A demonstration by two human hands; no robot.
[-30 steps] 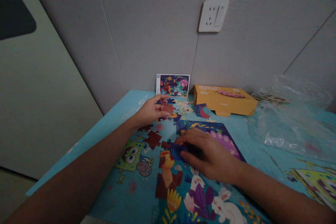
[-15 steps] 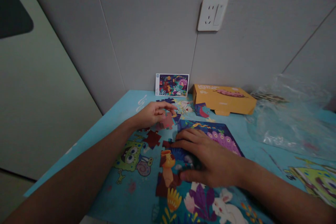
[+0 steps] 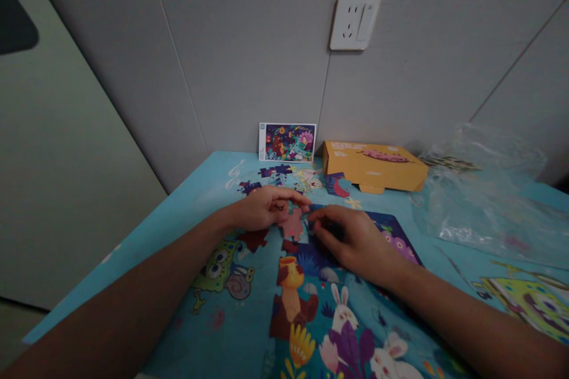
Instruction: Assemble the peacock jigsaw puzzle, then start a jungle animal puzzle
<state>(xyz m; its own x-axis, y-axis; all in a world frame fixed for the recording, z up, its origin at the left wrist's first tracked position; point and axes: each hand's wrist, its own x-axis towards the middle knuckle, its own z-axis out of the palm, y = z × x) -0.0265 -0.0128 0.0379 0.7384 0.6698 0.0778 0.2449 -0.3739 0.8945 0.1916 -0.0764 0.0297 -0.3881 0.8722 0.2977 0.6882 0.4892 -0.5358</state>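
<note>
A pink jigsaw piece [image 3: 292, 225] lies at the upper left edge of the partly joined puzzle [image 3: 302, 290], which shows rabbits, flowers and an orange animal. Over that piece, my left hand [image 3: 262, 207] is closed, its thumb and fingers gripping the piece's upper side. My right hand [image 3: 355, 240] rests over the puzzle's upper part, fingers curled and pinched close to my left fingertips. Whatever is between the right fingertips is hidden. Partly under my left hand lies a dark red piece [image 3: 254, 240].
Several loose pieces [image 3: 276, 173] lie behind my left hand. One piece with a pink crescent [image 3: 340, 185] sits before a yellow box [image 3: 376, 167]. A picture card [image 3: 288, 143] leans on the wall. Clear plastic bags [image 3: 480, 213] lie right, on the blue cartoon-printed tabletop [image 3: 178, 225].
My left hand and the pink piece moved right and nearer, to the puzzle's edge. My right hand lifted from lying spread on the puzzle and curled its fingers close to the left.
</note>
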